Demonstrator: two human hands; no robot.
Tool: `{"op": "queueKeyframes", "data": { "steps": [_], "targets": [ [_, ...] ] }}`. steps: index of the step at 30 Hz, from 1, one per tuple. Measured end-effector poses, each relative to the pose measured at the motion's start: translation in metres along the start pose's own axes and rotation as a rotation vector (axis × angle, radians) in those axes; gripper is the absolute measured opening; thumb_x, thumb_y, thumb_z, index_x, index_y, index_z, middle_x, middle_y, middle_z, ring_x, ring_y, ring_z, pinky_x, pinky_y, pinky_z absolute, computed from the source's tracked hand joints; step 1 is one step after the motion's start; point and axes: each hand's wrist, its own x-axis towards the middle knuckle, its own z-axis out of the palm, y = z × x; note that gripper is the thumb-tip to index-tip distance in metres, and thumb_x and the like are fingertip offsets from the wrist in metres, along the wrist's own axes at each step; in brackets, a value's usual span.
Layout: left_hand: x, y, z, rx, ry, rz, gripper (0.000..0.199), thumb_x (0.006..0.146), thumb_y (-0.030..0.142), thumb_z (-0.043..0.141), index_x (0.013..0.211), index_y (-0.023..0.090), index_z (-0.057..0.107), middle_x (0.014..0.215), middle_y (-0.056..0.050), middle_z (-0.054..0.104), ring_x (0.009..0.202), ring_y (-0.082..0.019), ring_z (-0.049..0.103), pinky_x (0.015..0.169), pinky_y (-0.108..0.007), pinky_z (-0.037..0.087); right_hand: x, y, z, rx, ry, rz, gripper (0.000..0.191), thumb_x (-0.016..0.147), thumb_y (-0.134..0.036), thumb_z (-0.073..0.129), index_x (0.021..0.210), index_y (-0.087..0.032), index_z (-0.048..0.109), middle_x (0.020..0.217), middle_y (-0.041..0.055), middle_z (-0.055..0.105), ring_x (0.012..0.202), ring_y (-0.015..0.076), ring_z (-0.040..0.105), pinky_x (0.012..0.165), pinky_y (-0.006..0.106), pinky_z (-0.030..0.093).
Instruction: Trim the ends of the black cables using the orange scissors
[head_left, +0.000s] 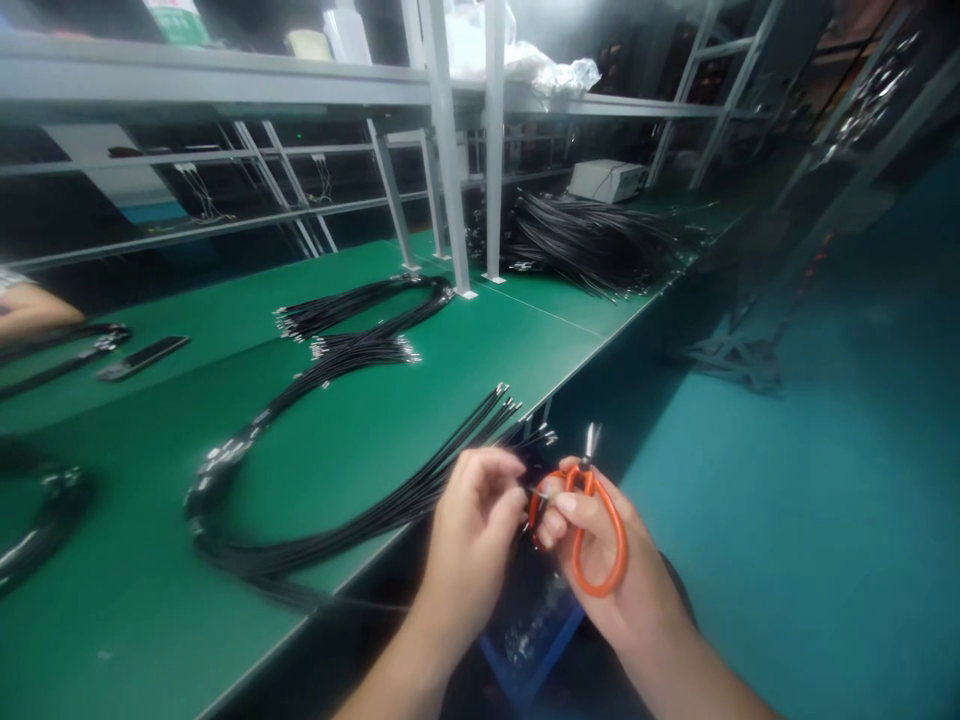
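Beside black cables (397, 508), my right grip (637, 580) holds orange scissors (600, 588); my left grip (472, 520) curls, contents unclear. Seemingly fingerwork, needing steadiness next.

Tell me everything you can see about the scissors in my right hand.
The scissors have smooth, plastic-looking orange handles with two rounded loops, one partly hidden by fingers. Their short, silvery, metal-looking blades point up and away, seemingly slightly apart, with a dark joint just below. The right hand holds them by the handles, past the edge of the green table.
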Motion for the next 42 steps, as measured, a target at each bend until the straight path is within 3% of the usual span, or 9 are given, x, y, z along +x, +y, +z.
{"op": "queueKeyframes", "data": {
  "steps": [3, 7, 9, 13, 15, 21, 26, 35, 42],
  "targets": [
    [-0.004, 0.000, -0.001, 0.397, 0.063, 0.270, 0.021, 0.082, 0.012, 0.054, 0.096, 0.023, 0.065, 0.107, -0.007, 0.056, 0.077, -0.015, 0.060, 0.071, -0.029, 0.051, 0.000, 0.000, 0.003, -0.011, -0.008, -0.013, 0.018, 0.074, -0.011, 0.067, 0.088, -0.019, 0.060, 0.073, -0.0016, 0.059, 0.057, 0.0093, 0.053, 0.056, 0.020, 0.046],
    [-0.006, 0.000, -0.007, 0.548, 0.128, 0.340, 0.014, 0.080, 0.015, 0.059, 0.083, 0.024, 0.070, 0.105, -0.008, 0.059, 0.080, -0.019, 0.062, 0.069, -0.029, 0.051, 0.000, -0.001, 0.006, -0.011, -0.019, -0.023, 0.017, 0.075, -0.012, 0.067, 0.088, -0.019, 0.059, 0.074, -0.0013, 0.059, 0.059, 0.0098, 0.053, 0.056, 0.020, 0.046],
    [-0.004, 0.003, -0.011, 0.540, 0.127, 0.302, 0.014, 0.081, 0.015, 0.058, 0.081, 0.023, 0.069, 0.104, -0.008, 0.061, 0.081, -0.019, 0.062, 0.069, -0.029, 0.050, 0.000, -0.001, 0.007, -0.004, -0.014, -0.029, 0.016, 0.077, -0.012, 0.065, 0.089, -0.019, 0.058, 0.074, -0.0012, 0.059, 0.059, 0.0100, 0.053, 0.057, 0.021, 0.046],
    [-0.001, 0.012, -0.015, 0.248, -0.163, 0.027, 0.016, 0.084, 0.015, 0.055, 0.094, 0.022, 0.064, 0.090, -0.003, 0.066, 0.078, -0.016, 0.063, 0.069, -0.025, 0.050, 0.001, 0.000, 0.010, -0.002, -0.020, -0.068, 0.014, 0.078, -0.010, 0.062, 0.088, -0.019, 0.057, 0.075, -0.0008, 0.059, 0.060, 0.0094, 0.053, 0.059, 0.020, 0.045],
    [-0.001, 0.013, -0.014, 0.121, -0.216, -0.080, 0.012, 0.082, 0.016, 0.059, 0.092, 0.021, 0.062, 0.084, -0.002, 0.067, 0.074, -0.015, 0.063, 0.067, -0.023, 0.050, 0.003, 0.002, 0.012, 0.011, -0.029, -0.072, 0.014, 0.078, -0.010, 0.062, 0.088, -0.018, 0.056, 0.075, -0.0006, 0.059, 0.059, 0.0084, 0.052, 0.057, 0.019, 0.044],
    [-0.003, 0.002, -0.010, 0.165, -0.075, -0.078, 0.007, 0.082, 0.021, 0.060, 0.081, 0.018, 0.065, 0.075, -0.002, 0.067, 0.068, -0.015, 0.061, 0.063, -0.022, 0.046, 0.006, 0.004, 0.016, -0.016, 0.002, -0.112, 0.016, 0.079, -0.014, 0.064, 0.088, -0.019, 0.052, 0.071, -0.0029, 0.058, 0.054, 0.0076, 0.051, 0.055, 0.019, 0.043],
    [-0.004, 0.002, -0.007, 0.242, -0.071, -0.065, 0.008, 0.082, 0.021, 0.060, 0.076, 0.017, 0.064, 0.073, -0.002, 0.065, 0.067, -0.014, 0.058, 0.063, -0.023, 0.044, 0.008, 0.000, 0.020, -0.177, 0.068, -0.217, 0.033, 0.073, -0.017, 0.075, 0.094, -0.022, 0.051, 0.074, -0.0040, 0.063, 0.047, 0.0034, 0.045, 0.047, 0.015, 0.037],
    [-0.002, -0.003, -0.012, -0.141, -0.113, -0.219, 0.013, 0.077, 0.026, 0.067, 0.074, 0.015, 0.062, 0.063, 0.001, 0.058, 0.053, -0.009, 0.046, 0.050, -0.019, 0.037, 0.010, 0.005, 0.011, -0.096, -0.041, -0.150, 0.027, 0.076, -0.012, 0.068, 0.092, -0.022, 0.049, 0.066, -0.0064, 0.059, 0.051, 0.0061, 0.051, 0.053, 0.018, 0.043],
    [-0.001, -0.005, -0.014, -0.174, -0.100, -0.246, 0.015, 0.076, 0.027, 0.069, 0.073, 0.014, 0.061, 0.060, 0.003, 0.054, 0.051, -0.007, 0.044, 0.049, -0.019, 0.036, 0.005, 0.006, 0.002, -0.559, 0.068, -0.506, 0.028, 0.079, -0.015, 0.066, 0.099, -0.026, 0.051, 0.093, 0.0000, 0.068, 0.057, 0.0090, 0.055, 0.050, 0.021, 0.046]
  ]
}}
